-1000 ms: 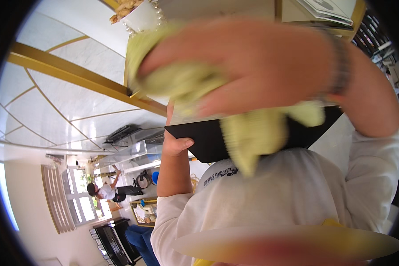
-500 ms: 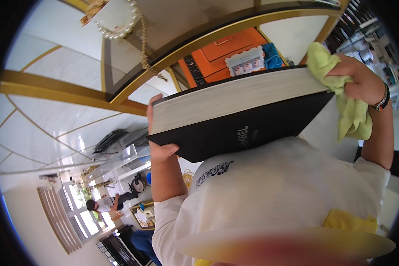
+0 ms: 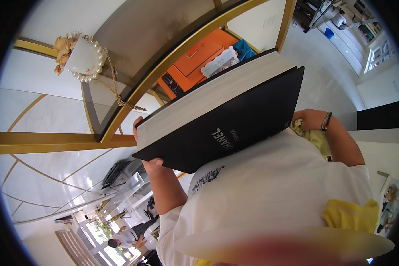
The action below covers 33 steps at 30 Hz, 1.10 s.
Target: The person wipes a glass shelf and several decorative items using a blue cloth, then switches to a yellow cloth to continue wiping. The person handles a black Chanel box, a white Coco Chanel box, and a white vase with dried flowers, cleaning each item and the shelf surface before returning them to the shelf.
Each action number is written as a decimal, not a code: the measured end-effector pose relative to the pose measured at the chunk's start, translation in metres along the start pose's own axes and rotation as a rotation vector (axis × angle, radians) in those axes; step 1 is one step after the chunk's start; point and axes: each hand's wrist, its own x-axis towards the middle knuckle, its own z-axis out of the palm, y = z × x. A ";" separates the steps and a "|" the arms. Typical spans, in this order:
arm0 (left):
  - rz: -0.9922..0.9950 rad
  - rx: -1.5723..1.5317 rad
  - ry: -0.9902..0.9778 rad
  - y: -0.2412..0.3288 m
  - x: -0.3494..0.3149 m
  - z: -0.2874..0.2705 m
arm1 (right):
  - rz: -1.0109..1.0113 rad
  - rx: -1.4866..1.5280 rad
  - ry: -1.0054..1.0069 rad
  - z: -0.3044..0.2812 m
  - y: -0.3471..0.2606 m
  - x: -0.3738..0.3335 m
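Note:
A thick black hardcover book [image 3: 228, 122] with pale page edges is tilted in front of my chest. My left hand [image 3: 153, 165] grips its left end, thumb on the near cover and fingertips behind the far cover. At the book's lower right corner, my right hand [image 3: 309, 119] is closed on a yellow-green cloth [image 3: 317, 139] bunched beneath it. Part of this cloth, and some of the right fingers, are hidden behind the book and against my shirt. The near cover stands slightly apart from the pages at the right end.
Beyond the book is a gold-framed glass table [image 3: 164, 66]. On it are a pearl strand [image 3: 99, 64], a gold chain [image 3: 116, 91] and dried flowers [image 3: 64, 48]. An orange box [image 3: 199, 55], a scalloped photo card [image 3: 219, 62] and a black remote [image 3: 170, 84] sit lower. Another person [image 3: 126, 237] stands far off.
My right hand and the cloth have moved from the book's upper right corner down to its lower right corner. The book has tilted, its right end rising in view. My left hand keeps its grip.

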 end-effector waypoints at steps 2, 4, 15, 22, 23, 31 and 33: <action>-0.035 -0.011 0.036 0.001 -0.001 0.001 | -0.069 0.043 0.163 -0.011 -0.005 -0.004; -0.066 -0.014 0.079 0.004 -0.004 0.003 | -0.286 0.313 0.463 -0.028 -0.015 -0.009; -0.046 -0.002 0.115 0.007 -0.015 -0.003 | -0.312 0.618 0.112 0.004 -0.015 0.034; -0.091 -0.043 0.103 0.011 -0.016 -0.002 | -0.414 1.144 -0.236 0.021 -0.017 0.034; -0.087 -0.025 0.121 0.012 -0.016 -0.001 | -0.468 1.181 -0.301 0.024 -0.020 0.034; -0.113 -0.013 0.165 0.015 -0.014 0.009 | -0.526 1.009 0.063 0.045 -0.013 0.051; -0.127 -0.026 0.176 0.017 -0.012 0.011 | -0.626 1.058 0.093 0.050 -0.009 0.059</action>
